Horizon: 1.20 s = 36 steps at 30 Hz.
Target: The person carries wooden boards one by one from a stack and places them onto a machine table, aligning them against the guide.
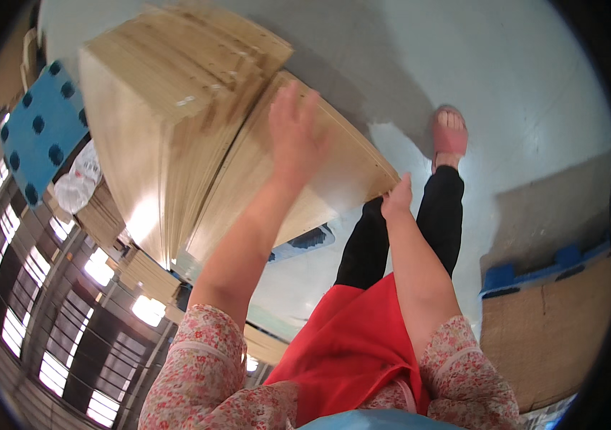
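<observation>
A light wooden board (341, 154) lies tilted in front of me, beside a tall stack of similar boards (176, 93). My left hand (296, 136) is over the board's face near its far edge, fingers stretched out and apart, somewhat smeared by motion. Whether its palm presses on the wood I cannot tell. At the board's right corner my right hand (397, 197) grips the edge, thumb up and the other fingers partly hidden.
A blue panel with dark round spots (38, 124) and a white plastic bag (78, 179) are at the left. More boards (149, 276) stand behind the stack. A blue pallet (506, 278) with brown sheets (549, 337) is at the lower right. My sandalled foot (451, 132) stands on the grey floor.
</observation>
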Tool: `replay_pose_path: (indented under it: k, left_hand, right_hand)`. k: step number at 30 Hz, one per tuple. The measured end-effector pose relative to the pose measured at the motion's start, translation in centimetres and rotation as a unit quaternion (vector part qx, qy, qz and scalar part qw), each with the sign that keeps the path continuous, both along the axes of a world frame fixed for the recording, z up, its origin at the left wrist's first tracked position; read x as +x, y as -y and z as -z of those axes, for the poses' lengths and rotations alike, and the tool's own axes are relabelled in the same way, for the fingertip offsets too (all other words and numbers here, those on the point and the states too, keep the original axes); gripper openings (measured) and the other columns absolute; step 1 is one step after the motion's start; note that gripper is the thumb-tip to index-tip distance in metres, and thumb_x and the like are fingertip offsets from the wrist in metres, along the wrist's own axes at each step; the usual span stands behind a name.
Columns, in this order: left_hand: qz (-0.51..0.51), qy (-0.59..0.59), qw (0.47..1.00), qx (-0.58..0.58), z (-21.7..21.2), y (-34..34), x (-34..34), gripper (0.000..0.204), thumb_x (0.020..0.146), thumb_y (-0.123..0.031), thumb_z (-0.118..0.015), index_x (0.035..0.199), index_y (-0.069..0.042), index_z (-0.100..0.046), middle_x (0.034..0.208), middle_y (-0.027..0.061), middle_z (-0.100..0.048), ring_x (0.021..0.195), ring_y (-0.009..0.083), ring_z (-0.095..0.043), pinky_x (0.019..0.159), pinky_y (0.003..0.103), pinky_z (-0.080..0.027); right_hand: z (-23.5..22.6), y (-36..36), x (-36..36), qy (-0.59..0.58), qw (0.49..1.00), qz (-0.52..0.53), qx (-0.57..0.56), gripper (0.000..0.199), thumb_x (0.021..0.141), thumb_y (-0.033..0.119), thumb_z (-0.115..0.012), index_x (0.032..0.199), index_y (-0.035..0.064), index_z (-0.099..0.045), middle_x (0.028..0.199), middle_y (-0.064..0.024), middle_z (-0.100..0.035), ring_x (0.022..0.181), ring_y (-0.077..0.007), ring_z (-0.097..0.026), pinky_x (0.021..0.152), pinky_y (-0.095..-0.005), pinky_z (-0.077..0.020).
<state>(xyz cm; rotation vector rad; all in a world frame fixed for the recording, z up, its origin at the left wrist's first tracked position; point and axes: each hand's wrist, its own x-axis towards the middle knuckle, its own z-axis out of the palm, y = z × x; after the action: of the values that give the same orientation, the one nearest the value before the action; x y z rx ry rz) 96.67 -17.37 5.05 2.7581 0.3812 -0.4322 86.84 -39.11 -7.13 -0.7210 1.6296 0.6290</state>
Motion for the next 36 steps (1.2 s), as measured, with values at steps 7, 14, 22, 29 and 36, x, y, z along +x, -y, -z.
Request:
replay_pose_path:
  k: [7,14,22,29,36]
  left_hand:
    - [-0.317,0.198,0.91,0.18,-10.1,-11.9,2.4,0.079,0.086,-0.045,-0.056,0.144,-0.005,-0.021,0.148,0.0266,-0.015,0.138,0.0429,-0.01,0.11,0.054,-0.009]
    - [-0.437,-0.088,0.895,0.022,-9.2,-16.5,2.1,0.082,0.091,-0.057,-0.031,0.147,-0.006,0.002,0.15,0.0252,0.011,0.138,0.0442,0.012,0.109,0.057,0.001]
    - [-0.465,-0.115,0.878,-0.006,-8.9,-17.7,3.0,0.083,0.091,-0.056,-0.033,0.147,-0.008,0.004,0.151,0.0217,0.015,0.138,0.0432,0.015,0.108,0.058,0.004]
    - [-0.479,-0.089,0.873,-0.021,-8.6,-17.7,3.8,0.086,0.089,-0.053,-0.043,0.148,-0.009,0.002,0.151,0.0202,0.016,0.138,0.0434,0.015,0.107,0.06,0.005]
    - [-0.5,-0.02,0.866,-0.017,-8.2,-17.5,3.5,0.085,0.086,-0.05,-0.052,0.148,-0.011,-0.009,0.152,0.0195,0.008,0.138,0.0436,0.009,0.107,0.061,0.002]
  right_hand:
    - [-5.1,6.7,10.6,0.231,0.898,-0.375,-0.022,0.062,0.09,0.033,-0.05,0.137,-0.0031,-0.032,0.119,-0.0105,-0.051,0.103,-0.0203,-0.052,0.086,-0.0341,-0.0423]
    - [-10.8,7.3,28.8,0.334,0.66,-0.671,-0.051,0.048,0.095,0.029,-0.045,0.13,-0.0034,-0.042,0.118,-0.0139,-0.056,0.108,-0.0224,-0.055,0.089,-0.0325,-0.0435]
    - [-16.7,-12.0,39.0,0.49,0.295,-0.815,-0.09,0.045,0.093,0.025,-0.049,0.126,-0.0047,-0.045,0.128,-0.0181,-0.048,0.115,-0.0306,-0.05,0.097,-0.0361,-0.0392]
    - [-19.9,-32.7,39.5,0.645,-0.037,-0.759,-0.076,0.048,0.089,0.024,-0.056,0.126,-0.0043,-0.045,0.135,-0.0211,-0.041,0.122,-0.0357,-0.041,0.101,-0.0409,-0.0373]
    - [-19.6,-51.1,36.9,0.689,-0.239,-0.676,-0.102,0.05,0.085,0.025,-0.06,0.126,-0.0004,-0.046,0.137,-0.0205,-0.039,0.126,-0.0369,-0.038,0.102,-0.0416,-0.0362]
